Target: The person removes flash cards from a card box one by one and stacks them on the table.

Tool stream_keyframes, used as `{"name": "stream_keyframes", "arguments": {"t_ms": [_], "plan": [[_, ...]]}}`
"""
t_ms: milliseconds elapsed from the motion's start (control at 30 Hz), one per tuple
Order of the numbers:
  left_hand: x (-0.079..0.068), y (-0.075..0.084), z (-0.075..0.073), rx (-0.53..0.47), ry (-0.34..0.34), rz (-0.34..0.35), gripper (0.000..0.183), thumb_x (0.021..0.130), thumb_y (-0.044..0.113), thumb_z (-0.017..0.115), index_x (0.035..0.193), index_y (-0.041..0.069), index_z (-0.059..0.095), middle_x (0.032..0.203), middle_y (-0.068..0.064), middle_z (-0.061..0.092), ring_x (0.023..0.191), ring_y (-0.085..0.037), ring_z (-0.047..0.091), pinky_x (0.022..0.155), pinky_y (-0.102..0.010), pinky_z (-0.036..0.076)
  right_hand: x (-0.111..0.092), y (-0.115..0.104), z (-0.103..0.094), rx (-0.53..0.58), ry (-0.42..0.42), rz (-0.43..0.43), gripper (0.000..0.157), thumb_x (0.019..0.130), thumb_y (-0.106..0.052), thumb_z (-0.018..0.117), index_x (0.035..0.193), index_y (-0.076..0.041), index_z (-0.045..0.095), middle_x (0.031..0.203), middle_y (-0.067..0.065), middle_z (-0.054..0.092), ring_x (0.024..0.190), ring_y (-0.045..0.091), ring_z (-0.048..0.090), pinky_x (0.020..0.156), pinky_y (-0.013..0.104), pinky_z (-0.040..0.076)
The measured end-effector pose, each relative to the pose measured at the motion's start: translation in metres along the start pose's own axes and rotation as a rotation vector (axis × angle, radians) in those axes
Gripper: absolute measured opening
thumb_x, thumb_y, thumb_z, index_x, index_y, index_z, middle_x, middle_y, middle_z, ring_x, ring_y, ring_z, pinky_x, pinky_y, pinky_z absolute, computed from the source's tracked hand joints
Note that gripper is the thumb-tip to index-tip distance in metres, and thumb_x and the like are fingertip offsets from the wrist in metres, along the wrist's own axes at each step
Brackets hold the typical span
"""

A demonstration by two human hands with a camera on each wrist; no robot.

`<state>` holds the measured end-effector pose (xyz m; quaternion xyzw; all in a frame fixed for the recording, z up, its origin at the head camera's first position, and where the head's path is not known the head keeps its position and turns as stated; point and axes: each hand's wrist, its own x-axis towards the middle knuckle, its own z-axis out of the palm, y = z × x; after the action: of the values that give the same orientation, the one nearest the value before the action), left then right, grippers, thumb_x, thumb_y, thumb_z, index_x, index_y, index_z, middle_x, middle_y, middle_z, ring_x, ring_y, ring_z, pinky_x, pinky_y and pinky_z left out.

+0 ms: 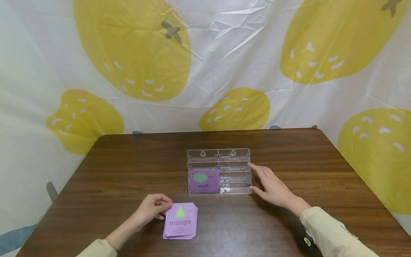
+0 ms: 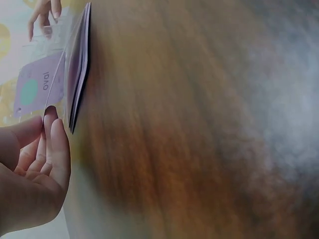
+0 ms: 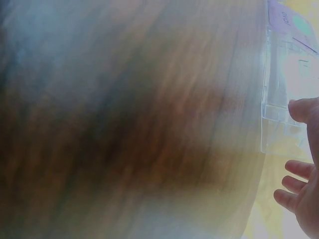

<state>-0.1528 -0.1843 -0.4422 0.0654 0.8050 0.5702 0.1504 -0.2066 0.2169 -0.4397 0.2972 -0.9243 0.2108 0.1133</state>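
"Where is the triangle card lying?"
"Lower centre, right of the left hand, which is pinching its upper-left corner; the right hand, fingers spread, is touching the clear rack mid-frame"

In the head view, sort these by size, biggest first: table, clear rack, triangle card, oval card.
1. Table
2. Clear rack
3. Triangle card and oval card: not ranked; they look close in size, and the former lies nearer the camera.
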Motion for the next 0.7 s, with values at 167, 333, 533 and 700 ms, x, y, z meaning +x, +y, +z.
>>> {"name": "stream_keyframes", "arguments": {"t_ms": [167,333,533,700], "plan": [[0.0009,-0.0023,0.0012,0.073,0.017,0.044,0.021,0.084,0.010,0.062,0.095,-0.008,0.061,0.077,-0.009,0.065,0.064,-0.014,0.060,0.053,-0.026,0.051,-0.0002,-0.0009,-0.0005,0.000,0.007,-0.003,0.075,0.081,-0.020,0.067,0.141,-0.008,0.025,0.132,0.016,0.041,0.119,0.030,0.039,0.095,0.048,0.037],[0.0030,-0.0025,0.0033,0.213,0.083,0.127,0.014,0.080,0.010,0.067,0.087,-0.001,0.064,0.075,-0.009,0.066,0.055,-0.013,0.057,0.046,-0.025,0.049,-0.0007,-0.0016,-0.0009,0.000,0.017,-0.010,0.075,0.080,-0.018,0.069,0.140,-0.006,0.026,0.132,0.017,0.042,0.119,0.031,0.040,0.095,0.049,0.038],[0.0045,-0.0020,0.0059,0.300,0.127,0.161,0.007,0.078,0.007,0.068,0.083,0.002,0.065,0.070,-0.005,0.065,0.050,-0.011,0.054,0.043,-0.023,0.046,-0.0011,-0.0010,0.0004,-0.007,0.025,-0.017,0.075,0.080,-0.018,0.068,0.140,-0.006,0.026,0.131,0.017,0.043,0.118,0.031,0.040,0.094,0.048,0.038],[0.0052,-0.0014,0.0074,0.347,0.151,0.150,0.005,0.077,0.006,0.068,0.081,0.004,0.065,0.070,-0.003,0.064,0.048,-0.010,0.052,0.042,-0.022,0.045,0.0000,-0.0013,0.0000,0.000,0.020,-0.018,0.075,0.080,-0.018,0.068,0.141,-0.006,0.025,0.132,0.017,0.042,0.118,0.031,0.040,0.095,0.048,0.037]]}}
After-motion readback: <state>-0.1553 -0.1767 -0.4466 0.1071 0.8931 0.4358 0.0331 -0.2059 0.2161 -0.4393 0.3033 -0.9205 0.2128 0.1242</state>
